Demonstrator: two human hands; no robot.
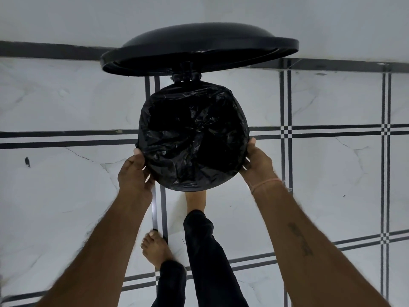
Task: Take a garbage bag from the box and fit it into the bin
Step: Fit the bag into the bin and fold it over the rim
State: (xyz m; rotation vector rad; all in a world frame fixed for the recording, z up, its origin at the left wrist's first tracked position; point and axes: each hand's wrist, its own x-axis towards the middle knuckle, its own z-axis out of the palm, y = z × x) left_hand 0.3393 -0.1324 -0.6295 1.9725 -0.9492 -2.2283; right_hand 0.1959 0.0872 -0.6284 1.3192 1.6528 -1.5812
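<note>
I look straight down into a round bin whose mouth is covered by a crinkled black garbage bag (192,138); the bag's edge is folded over the rim all around. The bin's black lid (199,48) stands open behind it on a hinge. My left hand (135,171) grips the bag-covered rim at the lower left. My right hand (259,162) grips it at the lower right, thumb on the rim. The bin's body is hidden beneath the bag. No box is in view.
The bin stands on a white marble floor (66,196) with dark inlaid stripes, close to a white wall (66,18). My right foot (195,200) is under the bin's front edge; my left foot (156,249) is planted behind it.
</note>
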